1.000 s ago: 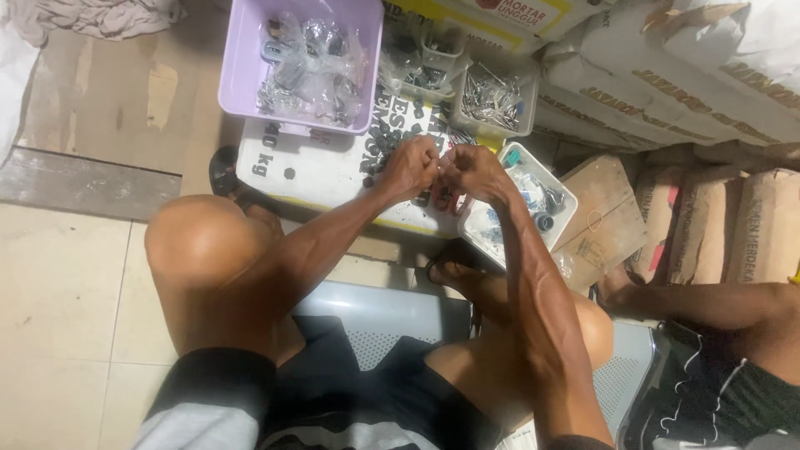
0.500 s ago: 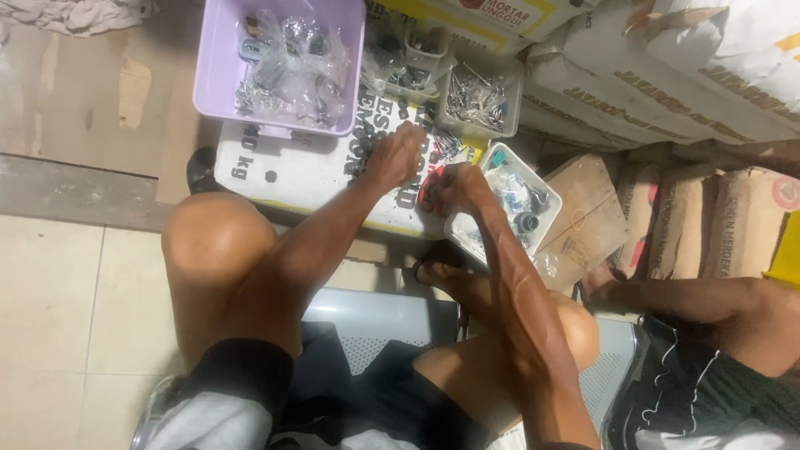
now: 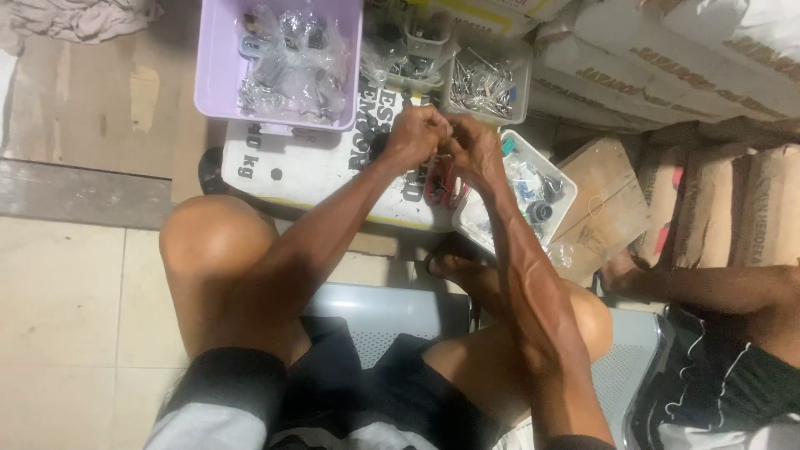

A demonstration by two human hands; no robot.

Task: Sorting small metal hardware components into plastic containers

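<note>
1. Left hand (image 3: 417, 133) and right hand (image 3: 477, 148) meet, fingers curled together around a small part too hidden to identify.
2. Both hands sit above a white sack (image 3: 308, 171).
3. Lilac tub (image 3: 218, 75) of bagged metal parts lies at 10 o'clock from the hands.
4. Clear tray of nails (image 3: 485, 83) at 1 o'clock; white tray (image 3: 533, 187) of small fittings at 4 o'clock.

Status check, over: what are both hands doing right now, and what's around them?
Left hand and right hand pressed together over the white sack, pinching something small, hidden. Purple bin of bagged parts beyond; clear tray at right. Nothing blocking.
</note>
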